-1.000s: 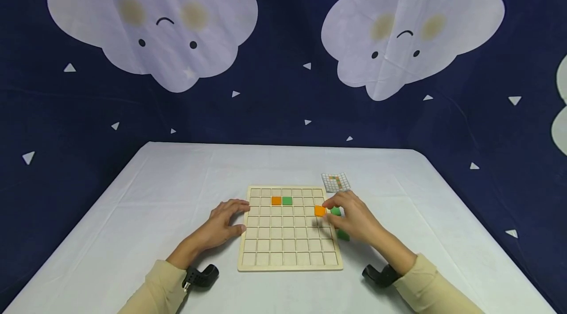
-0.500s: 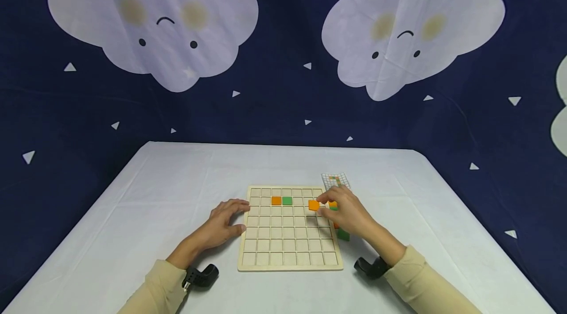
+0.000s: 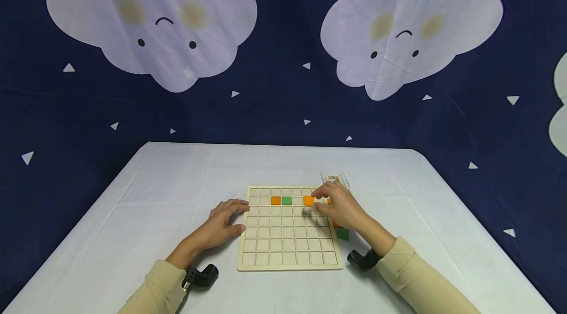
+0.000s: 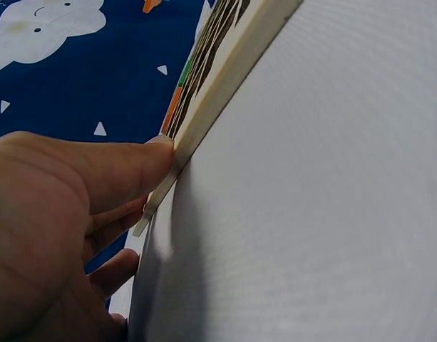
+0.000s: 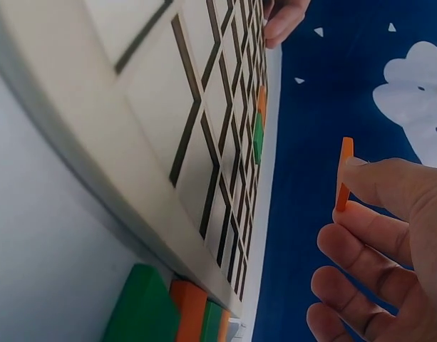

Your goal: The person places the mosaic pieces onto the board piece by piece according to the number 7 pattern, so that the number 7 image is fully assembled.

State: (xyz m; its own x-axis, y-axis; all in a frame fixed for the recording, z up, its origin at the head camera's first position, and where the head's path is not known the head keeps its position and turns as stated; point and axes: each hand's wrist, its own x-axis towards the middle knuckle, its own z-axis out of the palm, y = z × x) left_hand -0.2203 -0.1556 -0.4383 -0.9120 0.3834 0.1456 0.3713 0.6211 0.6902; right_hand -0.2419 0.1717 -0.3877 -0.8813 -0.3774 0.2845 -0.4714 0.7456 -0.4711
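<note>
A pale wooden grid board [image 3: 288, 245] lies on the white table. In its second row from the far edge sit an orange tile [image 3: 276, 200] and, to its right, a green tile [image 3: 287, 200]. My right hand [image 3: 340, 205] pinches another square orange tile [image 3: 308, 201] between thumb and index finger, over the same row further right. The right wrist view shows this held tile [image 5: 346, 174] edge-on, the other fingers loosely bent below. At the board's left edge rests my left hand [image 3: 221, 224], fingers relaxed; in the left wrist view its thumb [image 4: 132, 171] touches the wooden rim.
Loose tiles lie along the board's right side, among them a green tile [image 3: 343, 234] and an orange one [image 5: 187, 310], partly behind my right hand in the head view. A small printed grid card [image 3: 330, 176] lies past the far right corner. A dark cloud-patterned cloth [image 3: 283, 107] hangs behind.
My right hand has moved left and slightly away from me, carrying the orange tile from the board's right edge inward over the second row. The left hand has stayed in place.
</note>
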